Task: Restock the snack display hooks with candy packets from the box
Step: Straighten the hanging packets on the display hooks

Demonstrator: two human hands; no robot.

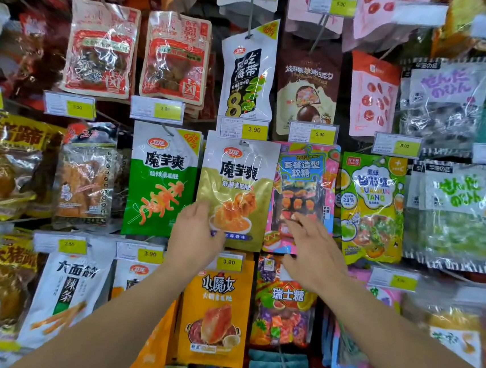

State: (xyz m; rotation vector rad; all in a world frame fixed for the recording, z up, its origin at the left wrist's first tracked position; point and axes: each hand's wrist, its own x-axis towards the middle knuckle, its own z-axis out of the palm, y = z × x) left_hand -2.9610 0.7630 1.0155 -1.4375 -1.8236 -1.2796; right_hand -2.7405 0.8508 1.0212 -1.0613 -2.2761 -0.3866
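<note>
Hanging between both hands, the olive packet (235, 192) is pinched by the left hand (198, 233); right hand (314, 259) spread open.

— What is shown at the centre of the snack display?

— A gold-and-white packet (235, 192) is seen hanging upright from a hook, flanked by a green-and-white packet (162, 180) and a pink candy packet (302, 198).

— And its lower left corner?

— It is covered by fingers.

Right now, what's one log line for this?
left hand: holds gold packet bottom | right hand: open, at pink candy packet | both packets hanging
</note>
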